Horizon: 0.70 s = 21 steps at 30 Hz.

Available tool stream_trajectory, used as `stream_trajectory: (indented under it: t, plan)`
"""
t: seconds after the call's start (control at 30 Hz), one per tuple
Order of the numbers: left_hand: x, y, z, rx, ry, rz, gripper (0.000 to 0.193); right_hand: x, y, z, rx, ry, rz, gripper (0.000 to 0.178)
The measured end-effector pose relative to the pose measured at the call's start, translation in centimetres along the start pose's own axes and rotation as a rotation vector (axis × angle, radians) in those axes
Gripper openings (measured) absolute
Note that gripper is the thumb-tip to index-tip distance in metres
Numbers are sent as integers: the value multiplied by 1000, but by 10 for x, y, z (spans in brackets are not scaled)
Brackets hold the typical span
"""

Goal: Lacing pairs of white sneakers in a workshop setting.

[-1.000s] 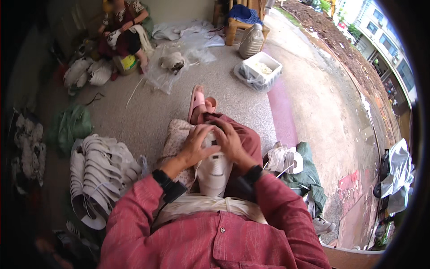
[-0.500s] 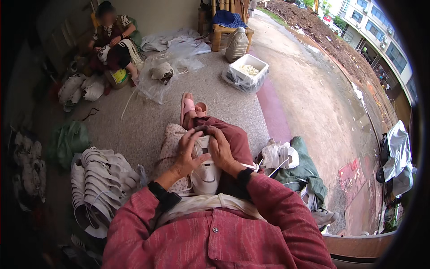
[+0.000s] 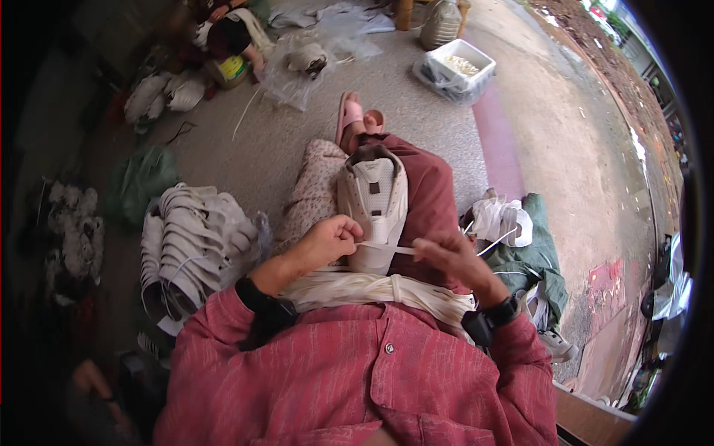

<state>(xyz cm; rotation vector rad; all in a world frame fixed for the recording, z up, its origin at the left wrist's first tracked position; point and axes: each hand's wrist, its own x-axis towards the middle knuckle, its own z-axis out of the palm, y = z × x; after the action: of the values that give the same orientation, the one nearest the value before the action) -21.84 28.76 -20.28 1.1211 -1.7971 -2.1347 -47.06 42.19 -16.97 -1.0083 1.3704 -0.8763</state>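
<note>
Grey speckled stone floor (image 3: 431,119) spreads widest around the seated worker, who wears a red shirt (image 3: 320,372) and dark red trousers (image 3: 428,178). A co-worker (image 3: 229,37) sits at far left, cut off by the upper edge of my view. Right of the worker: green cloth (image 3: 537,256), white shoes (image 3: 513,223) piled beside and partly over it. Left: a stack of white shoe tops (image 3: 190,230), nested one into the next. Farther ahead, a white tub (image 3: 482,70) wrapped in clear plastic; pale contents, kind unclear.

Lap: a thick bundle of white laces (image 3: 346,290) lies across the waist. Just ahead of it, one white shoe (image 3: 378,202) rests between a spotted cloth (image 3: 316,182) and the dark red trouser leg, toe toward the body, dark-lined opening facing away.

Left hand (image 3: 327,241): beside the toe, fingers curled, pinching a lace at the fingertips. Right hand (image 3: 457,260): off the toe's other side, slightly blurred, fingers gripping the same lace.

White lace (image 3: 384,246): nearly straight, spanning the toe from hand to hand. Whether its ends or mid-length are gripped, I cannot tell.

Progress, my judgement: early for this shoe. Done: top formed, tongue (image 3: 379,171) in place, lace in hand. Not done: I see no lace across the tongue; eyelets too small to check.
</note>
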Motion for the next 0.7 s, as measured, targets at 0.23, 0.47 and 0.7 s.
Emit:
stream_trajectory:
  t: [0.23, 0.47, 0.7]
  plan:
    - [-22, 34, 3, 657, -35, 296, 30, 4, -1, -40, 899, -99, -301, 39]
    - [-14, 49, 20, 699, 101, 747, 54, -3, -40, -22, 906, -159, -296, 28]
    - [-1, 74, 35, -65, -332, 402, 56, 10, -60, 7, -31, 69, -515, 11]
